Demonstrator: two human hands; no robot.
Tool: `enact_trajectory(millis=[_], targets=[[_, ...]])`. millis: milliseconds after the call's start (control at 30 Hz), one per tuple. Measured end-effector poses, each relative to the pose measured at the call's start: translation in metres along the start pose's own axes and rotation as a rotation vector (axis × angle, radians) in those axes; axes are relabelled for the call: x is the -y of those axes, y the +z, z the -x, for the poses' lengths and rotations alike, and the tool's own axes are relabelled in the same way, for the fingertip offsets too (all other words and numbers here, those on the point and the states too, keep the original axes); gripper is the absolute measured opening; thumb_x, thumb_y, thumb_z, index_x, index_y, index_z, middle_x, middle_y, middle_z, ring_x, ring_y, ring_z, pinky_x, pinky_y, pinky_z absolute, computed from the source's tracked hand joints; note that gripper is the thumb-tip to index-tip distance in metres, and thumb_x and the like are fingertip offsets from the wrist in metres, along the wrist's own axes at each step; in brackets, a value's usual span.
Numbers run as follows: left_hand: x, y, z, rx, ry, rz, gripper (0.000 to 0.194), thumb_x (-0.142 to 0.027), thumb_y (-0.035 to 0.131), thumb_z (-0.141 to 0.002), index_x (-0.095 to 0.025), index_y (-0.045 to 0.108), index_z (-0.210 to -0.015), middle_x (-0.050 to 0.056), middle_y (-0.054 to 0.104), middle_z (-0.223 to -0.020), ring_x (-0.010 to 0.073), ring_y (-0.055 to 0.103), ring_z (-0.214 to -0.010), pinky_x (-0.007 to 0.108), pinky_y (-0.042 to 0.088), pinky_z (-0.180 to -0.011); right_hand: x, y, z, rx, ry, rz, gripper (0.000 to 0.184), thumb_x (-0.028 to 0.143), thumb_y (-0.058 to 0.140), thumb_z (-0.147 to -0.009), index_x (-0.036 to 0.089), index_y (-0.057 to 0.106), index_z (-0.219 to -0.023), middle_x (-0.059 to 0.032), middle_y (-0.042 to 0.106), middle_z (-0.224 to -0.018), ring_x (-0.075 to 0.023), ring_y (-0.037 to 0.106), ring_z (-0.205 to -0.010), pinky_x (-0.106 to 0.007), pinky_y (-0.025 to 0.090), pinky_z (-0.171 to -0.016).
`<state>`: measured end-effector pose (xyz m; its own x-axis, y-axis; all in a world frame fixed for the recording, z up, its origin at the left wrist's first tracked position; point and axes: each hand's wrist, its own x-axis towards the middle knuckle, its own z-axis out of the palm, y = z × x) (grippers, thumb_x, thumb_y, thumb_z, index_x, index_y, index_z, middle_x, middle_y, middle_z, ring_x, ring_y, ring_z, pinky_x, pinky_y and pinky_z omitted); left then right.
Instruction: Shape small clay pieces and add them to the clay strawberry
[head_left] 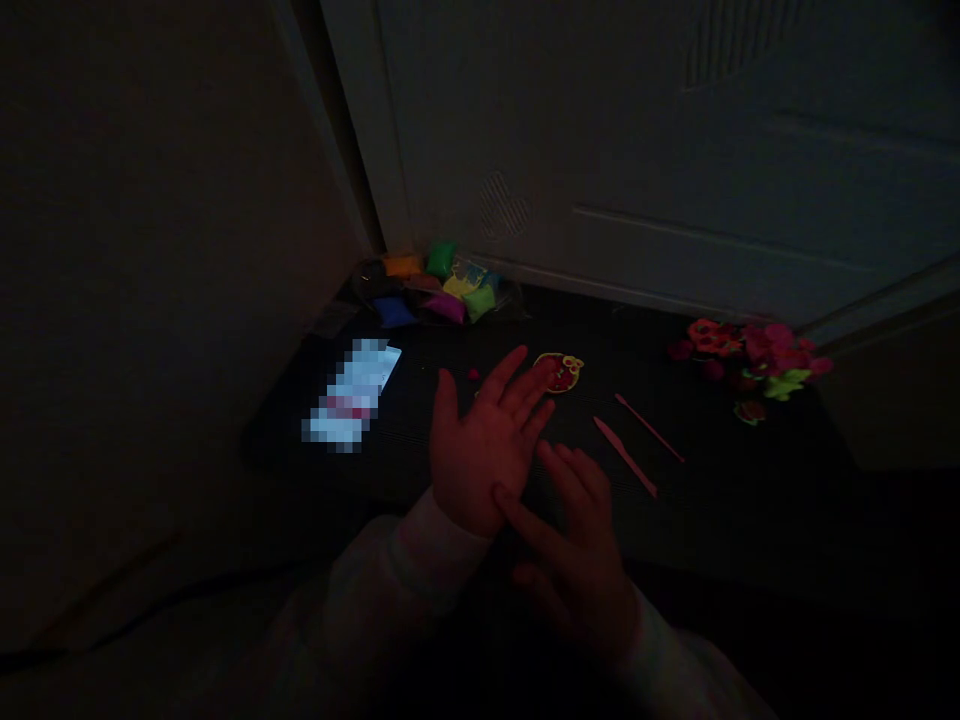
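Note:
My left hand (484, 455) is held palm up over the dark table, its fingers spread. The index fingertip of my right hand (574, 540) touches the heel of that palm; its other fingers are loosely bent and apart. Whether a tiny bit lies under the fingertip is too dark to see. Just beyond my left fingertips lies a round red clay piece (559, 373) with a yellow rim and yellow loops on top. Behind the left hand sits a small pink-red lump (473, 374). To the right lie a pink knife-shaped modelling tool (625, 457) and a thin pink stick tool (649, 428).
At the back left are bagged packets of coloured clay (442, 290). A lit, blurred-out screen (352, 395) lies at the left. Pink, red and green clay shapes (765, 355) are heaped at the right, with a small piece (750, 412) before them. A pale panel (600, 150) rises behind the table.

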<state>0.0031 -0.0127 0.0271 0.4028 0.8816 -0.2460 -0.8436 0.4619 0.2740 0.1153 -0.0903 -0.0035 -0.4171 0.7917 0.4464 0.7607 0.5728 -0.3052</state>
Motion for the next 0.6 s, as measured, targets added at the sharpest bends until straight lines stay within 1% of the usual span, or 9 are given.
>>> enact_trajectory(millis=[200, 400, 600], targets=[[-0.0004, 0.0002, 0.0001, 0.014, 0.008, 0.016, 0.063, -0.061, 0.023, -0.078, -0.015, 0.054, -0.107, 0.011, 0.060, -0.105, 0.0214, 0.043, -0.115, 0.034, 0.029, -0.097, -0.0014, 0.0002, 0.0017, -0.005, 0.039, -0.028, 0.047, 0.039, 0.031, -0.084, 0.025, 0.032, -0.128, -0.0095, 0.011, -0.140, -0.0309, 0.017, -0.124, -0.054, 0.023, -0.093], [0.0016, 0.0004, -0.0001, 0.020, -0.007, 0.012, 0.063, -0.061, 0.024, -0.078, -0.014, 0.055, -0.106, 0.012, 0.060, -0.101, 0.0229, 0.044, -0.113, 0.034, 0.030, -0.096, 0.0013, 0.0003, 0.0003, 0.007, 0.061, -0.178, 0.045, 0.040, 0.030, -0.084, 0.025, 0.035, -0.127, -0.0098, 0.011, -0.140, -0.0321, 0.018, -0.124, -0.055, 0.024, -0.092], [0.0003, 0.0025, 0.0014, 0.009, 0.014, 0.024, 0.063, -0.061, 0.023, -0.078, -0.014, 0.054, -0.106, 0.011, 0.061, -0.100, 0.0231, 0.044, -0.114, 0.035, 0.029, -0.096, 0.0026, 0.0008, 0.0006, -0.019, 0.123, -0.228, 0.044, 0.034, 0.030, -0.085, 0.023, 0.036, -0.126, -0.0086, 0.018, -0.138, -0.0298, 0.021, -0.123, -0.053, 0.027, -0.093]])
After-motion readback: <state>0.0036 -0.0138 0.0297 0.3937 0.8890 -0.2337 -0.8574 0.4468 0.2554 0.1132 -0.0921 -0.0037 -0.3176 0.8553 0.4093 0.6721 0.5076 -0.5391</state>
